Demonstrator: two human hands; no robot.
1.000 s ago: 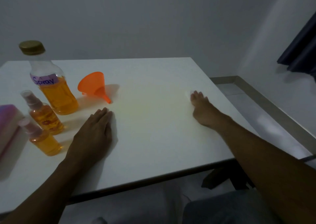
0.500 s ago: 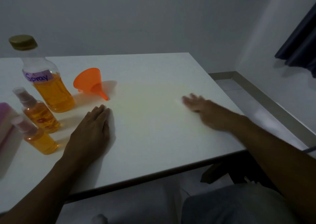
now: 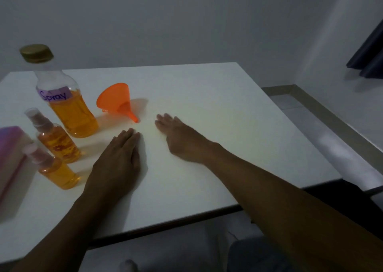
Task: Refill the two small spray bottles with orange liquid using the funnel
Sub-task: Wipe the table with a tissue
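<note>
The right hand [image 3: 178,134] is sliding in across the white table [image 3: 228,114] — a second ago it was lying far out toward the right edge, and now its fingertips are arriving just short of the funnel's spout. It is travelling flat, fingers loosely together, holding nothing. The left hand [image 3: 118,157] is staying put, palm down, fingers pressed together, empty too, just beside the small bottles. My read: the reach for the funnel is starting, so the refill proper is not yet under way.

The funnel [image 3: 116,101] is lying on its side, bright orange, mouth facing left toward the big bottle [image 3: 66,105], spout pointing down toward the hands. That big bottle is standing upright with its gold cap on, a purple "Spray" label, orange liquid filling roughly the lower half. The two small spray bottles [image 3: 56,145] are standing in front of it at the left — the nearer one [image 3: 56,172] close to the left wrist — both with clear caps on and both already showing orange liquid inside. A pink block [image 3: 10,157] is sitting at the far left edge, well clear of the action.
</note>
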